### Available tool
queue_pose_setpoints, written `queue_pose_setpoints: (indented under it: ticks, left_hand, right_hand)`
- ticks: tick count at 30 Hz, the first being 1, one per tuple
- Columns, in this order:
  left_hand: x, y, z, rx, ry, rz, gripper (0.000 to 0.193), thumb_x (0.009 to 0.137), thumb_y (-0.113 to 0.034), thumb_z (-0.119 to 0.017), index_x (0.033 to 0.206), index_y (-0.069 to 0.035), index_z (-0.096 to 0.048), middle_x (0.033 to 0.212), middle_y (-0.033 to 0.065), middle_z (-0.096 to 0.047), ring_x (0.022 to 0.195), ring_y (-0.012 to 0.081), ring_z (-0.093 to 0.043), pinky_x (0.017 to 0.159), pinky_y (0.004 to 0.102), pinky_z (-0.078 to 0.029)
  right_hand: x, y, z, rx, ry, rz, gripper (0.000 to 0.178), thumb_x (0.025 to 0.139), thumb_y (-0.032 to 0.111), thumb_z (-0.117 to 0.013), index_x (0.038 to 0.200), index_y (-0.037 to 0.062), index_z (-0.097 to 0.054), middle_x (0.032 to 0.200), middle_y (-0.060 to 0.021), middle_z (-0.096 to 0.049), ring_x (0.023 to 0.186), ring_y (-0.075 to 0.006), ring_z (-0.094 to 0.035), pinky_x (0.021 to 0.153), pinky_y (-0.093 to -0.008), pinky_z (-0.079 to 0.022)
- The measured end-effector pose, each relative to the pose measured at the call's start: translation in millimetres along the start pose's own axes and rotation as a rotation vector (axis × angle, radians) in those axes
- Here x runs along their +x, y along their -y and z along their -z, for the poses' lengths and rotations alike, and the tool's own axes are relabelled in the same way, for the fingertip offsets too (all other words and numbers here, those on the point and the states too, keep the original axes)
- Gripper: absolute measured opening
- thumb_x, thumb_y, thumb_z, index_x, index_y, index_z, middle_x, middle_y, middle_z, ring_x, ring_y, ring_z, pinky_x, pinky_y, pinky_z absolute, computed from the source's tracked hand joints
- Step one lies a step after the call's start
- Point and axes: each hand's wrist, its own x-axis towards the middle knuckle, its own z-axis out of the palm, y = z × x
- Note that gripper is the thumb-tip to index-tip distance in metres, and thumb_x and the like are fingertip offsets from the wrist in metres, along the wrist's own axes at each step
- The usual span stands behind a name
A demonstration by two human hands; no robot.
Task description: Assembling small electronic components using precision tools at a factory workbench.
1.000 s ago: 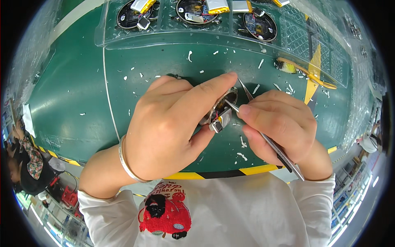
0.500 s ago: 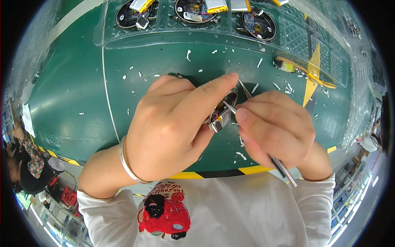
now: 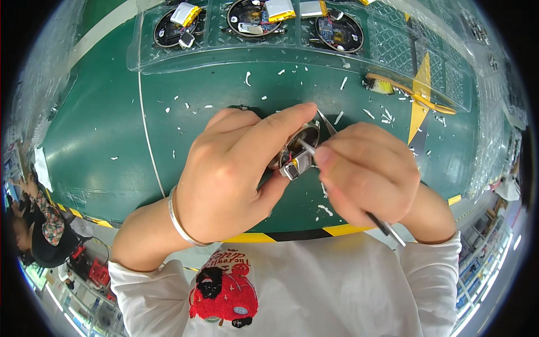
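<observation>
My left hand (image 3: 230,174) is closed on the edge of a small round electronic housing (image 3: 306,135), its dark inside tilted toward my right hand. A silver battery pack (image 3: 303,162) and a small white-and-black part (image 3: 290,171) sit at its lower rim. My right hand (image 3: 370,171) grips metal tweezers (image 3: 307,147), whose point reaches into the housing. A second pointed metal tip (image 3: 327,122) sticks out above that hand; whether it belongs to the same tool I cannot tell. Dark and silver handle ends (image 3: 386,228) emerge below the palm.
A clear plastic tray (image 3: 224,59) along the far side holds several similar round housings (image 3: 339,33) with batteries. A yellow-handled brush (image 3: 412,92) lies at right. White scraps (image 3: 247,78) litter the green mat (image 3: 101,140). Another person (image 3: 48,236) is at far left.
The housing has turned so more of its inside faces up, and the tweezers' point stays in it. The view has shifted slightly; both hands keep their grip.
</observation>
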Motion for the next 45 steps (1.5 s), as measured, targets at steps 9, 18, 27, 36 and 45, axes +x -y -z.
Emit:
queue_pose_setpoints:
  ticks: [9, 18, 27, 36, 45]
  left_hand:
    - [-6.4, -3.1, -3.7, -0.11, 0.02, 0.122, 0.06, 0.068, 0.005, -0.075, 0.124, 0.001, -0.052, 0.088, 0.0096, -0.069, 0.075, 0.0155, -0.068, 0.071, 0.024, -0.049]
    - [-3.9, -2.0, -1.6, -0.04, 0.035, 0.109, 0.056, 0.071, 0.004, -0.076, 0.119, 0.001, -0.047, 0.086, 0.0084, -0.07, 0.079, 0.0129, -0.07, 0.071, 0.0211, -0.049]
    - [-1.5, -1.2, -1.5, -0.057, 0.09, 0.137, 0.057, 0.072, 0.005, -0.074, 0.12, 0.002, -0.045, 0.092, 0.0098, -0.068, 0.084, 0.0107, -0.068, 0.077, 0.0223, -0.049]
    - [-0.5, -6.5, -1.0, -0.028, 0.092, 0.159, 0.057, 0.072, 0.005, -0.074, 0.121, 0.001, -0.045, 0.087, 0.0075, -0.066, 0.078, 0.0085, -0.065, 0.073, 0.0207, -0.047]
    - [-2.3, -6.1, -2.3, -0.029, 0.062, 0.152, 0.056, 0.072, 0.004, -0.075, 0.12, 0.001, -0.046, 0.088, 0.008, -0.065, 0.079, 0.0088, -0.065, 0.072, 0.0202, -0.047]
  right_hand:
    - [1.2, 10.1, -4.9, 0.103, -0.003, -0.092, 0.02, 0.07, -0.008, -0.062, 0.09, -0.0088, -0.062, 0.078, -0.0185, -0.063, 0.058, -0.0283, -0.06, 0.052, -0.0345, -0.051]
    - [2.8, 3.4, -4.6, 0.189, -0.058, -0.191, 0.013, 0.077, -0.007, -0.059, 0.09, -0.004, -0.06, 0.078, -0.0158, -0.066, 0.058, -0.0271, -0.062, 0.054, -0.0338, -0.052]
    - [3.8, 4.4, 1.6, 0.202, 0.009, -0.237, 0.012, 0.075, -0.007, -0.06, 0.086, -0.0038, -0.061, 0.075, -0.0134, -0.065, 0.059, -0.0265, -0.063, 0.054, -0.0341, -0.051]
    - [2.0, 11.2, 3.7, 0.214, 0.065, -0.316, 0.013, 0.074, -0.008, -0.06, 0.087, -0.004, -0.061, 0.075, -0.0129, -0.065, 0.059, -0.0266, -0.063, 0.053, -0.0334, -0.051]
    - [6.1, 8.3, 2.0, 0.21, -0.01, -0.312, 0.015, 0.074, -0.009, -0.059, 0.088, -0.0041, -0.06, 0.074, -0.0137, -0.065, 0.06, -0.0241, -0.064, 0.053, -0.031, -0.051]
